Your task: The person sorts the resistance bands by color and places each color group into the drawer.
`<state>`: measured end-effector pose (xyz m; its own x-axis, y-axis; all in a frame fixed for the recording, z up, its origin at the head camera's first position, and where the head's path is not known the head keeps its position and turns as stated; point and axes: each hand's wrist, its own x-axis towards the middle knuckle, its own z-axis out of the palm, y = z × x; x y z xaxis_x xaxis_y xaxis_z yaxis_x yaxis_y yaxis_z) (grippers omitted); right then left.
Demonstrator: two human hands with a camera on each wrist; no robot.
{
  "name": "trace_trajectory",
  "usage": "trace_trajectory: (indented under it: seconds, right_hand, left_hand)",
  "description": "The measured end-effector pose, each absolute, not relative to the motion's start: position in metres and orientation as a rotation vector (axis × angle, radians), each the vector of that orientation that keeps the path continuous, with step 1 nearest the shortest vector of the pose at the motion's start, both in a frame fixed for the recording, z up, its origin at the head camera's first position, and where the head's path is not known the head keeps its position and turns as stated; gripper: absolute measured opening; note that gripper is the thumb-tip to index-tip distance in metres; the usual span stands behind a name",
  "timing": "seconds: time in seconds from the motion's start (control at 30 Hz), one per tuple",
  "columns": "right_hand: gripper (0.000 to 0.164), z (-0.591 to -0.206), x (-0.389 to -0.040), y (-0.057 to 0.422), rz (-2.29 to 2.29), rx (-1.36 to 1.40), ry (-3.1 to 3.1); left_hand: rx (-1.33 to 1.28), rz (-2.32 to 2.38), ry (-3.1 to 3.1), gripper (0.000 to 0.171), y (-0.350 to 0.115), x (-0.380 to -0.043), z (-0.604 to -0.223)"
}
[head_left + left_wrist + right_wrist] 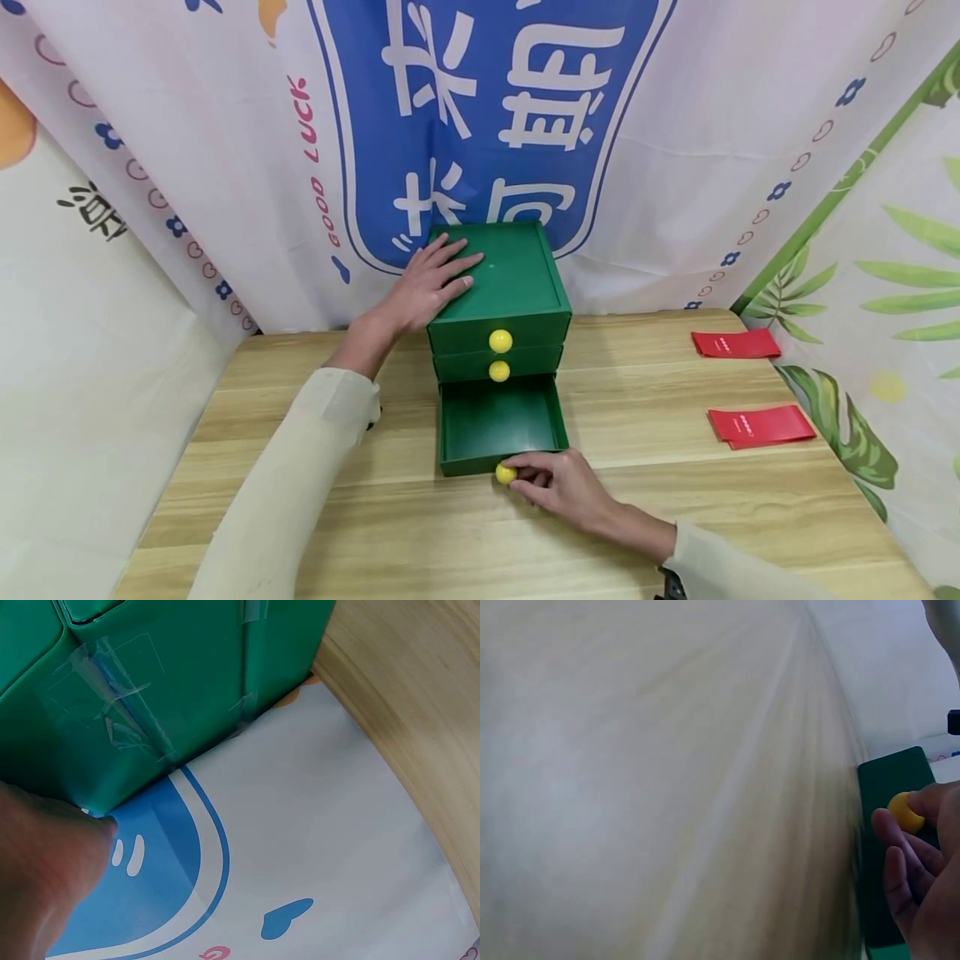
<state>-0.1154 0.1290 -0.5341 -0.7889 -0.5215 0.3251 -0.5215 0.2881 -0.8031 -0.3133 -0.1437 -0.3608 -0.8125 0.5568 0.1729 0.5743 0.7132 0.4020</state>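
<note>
A green drawer box (pixel 498 275) with three stacked drawers and round yellow knobs stands at the back of the table. Its bottom drawer (pixel 501 421) is pulled out and holds nothing visible; the upper two sit closed. My left hand (pixel 431 285) rests on the box's top at the left, fingers spread. My right hand (pixel 564 487) pinches the bottom drawer's yellow knob (pixel 506 473) between thumb and fingers. In the right wrist view the same knob (pixel 906 813) shows between the fingertips, against the drawer's green front. Clear tape (pixel 124 697) runs along the box's side in the left wrist view.
Two red packets, one farther back (pixel 737 343) and one nearer (pixel 761 426), lie at the right side of the wooden table (pixel 420 542). A printed curtain (pixel 645 208) hangs right behind the box, and more printed cloth hangs at both sides.
</note>
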Motion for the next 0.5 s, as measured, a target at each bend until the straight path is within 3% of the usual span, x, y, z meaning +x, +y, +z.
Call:
trace_trajectory:
  seconds: [0.5]
  right_hand:
    - [0.03, -0.501, -0.111, 0.152, -1.398, -1.182, 2.558]
  left_hand:
    - [-0.938, -0.689, -2.873, 0.054, -0.144, -0.312, -0.36]
